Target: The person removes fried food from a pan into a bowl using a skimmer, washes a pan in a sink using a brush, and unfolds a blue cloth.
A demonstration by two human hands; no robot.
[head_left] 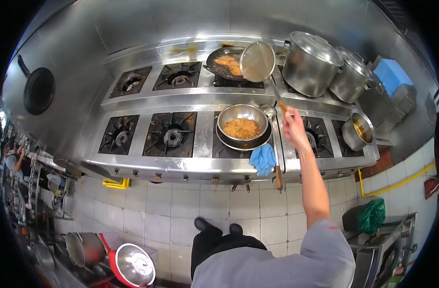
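My right hand [293, 127] is closed around the wooden handle of a round mesh skimmer [257, 61], with my arm stretched forward over the stove. The skimmer's disc is raised at the right edge of a black wok [214, 68] and covers part of it. Golden-orange pieces of food [227, 64] lie in dark bubbling oil inside the wok. Nearer to me, a metal strainer bowl [229, 115] holds brown crispy bits [241, 128] and rests on a dark pan. A ladle [268, 111] lies beside that bowl. My left hand is out of view.
Two lidded stockpots [310, 67] [350, 77] stand at the back right. A steel pot [358, 132] with yellowish liquid sits at the right end. A blue cloth [263, 159] hangs by the front edge. Behind me are a red-rimmed pan [133, 264] and a large pot [85, 249].
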